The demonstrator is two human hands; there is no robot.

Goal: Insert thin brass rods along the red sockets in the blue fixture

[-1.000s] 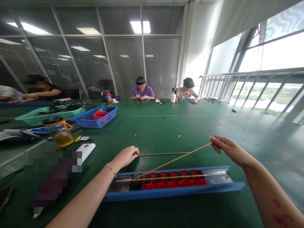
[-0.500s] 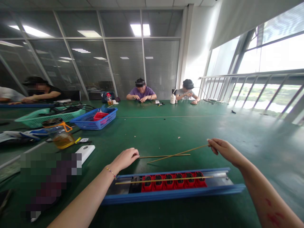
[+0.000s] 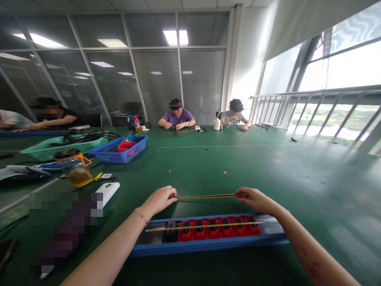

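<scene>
My left hand (image 3: 160, 201) pinches the left ends of two thin wooden sticks (image 3: 205, 197), just beyond a blue rail (image 3: 214, 245). At their right ends, the fingers of my right hand (image 3: 253, 198) are closed on them too. The sticks lie almost side by side, low over the green table. A third wooden stick (image 3: 208, 226) rests lengthwise across the rail. Beneath it, several red blocks with black tops (image 3: 199, 235) sit in a row in the channel, with a black block (image 3: 170, 234) at their left end.
To the left are a white-ended object (image 3: 109, 191), partly blurred out, and a jar of amber liquid (image 3: 79, 176). Behind them stand a blue basket (image 3: 131, 155) and a green basket (image 3: 38, 151) with cables. Several people work along the far side of the green table (image 3: 190, 167).
My right hand has moved left and slightly down with its stick. The two sticks, crossed before, are now nearly parallel, and my left hand has hardly moved.
</scene>
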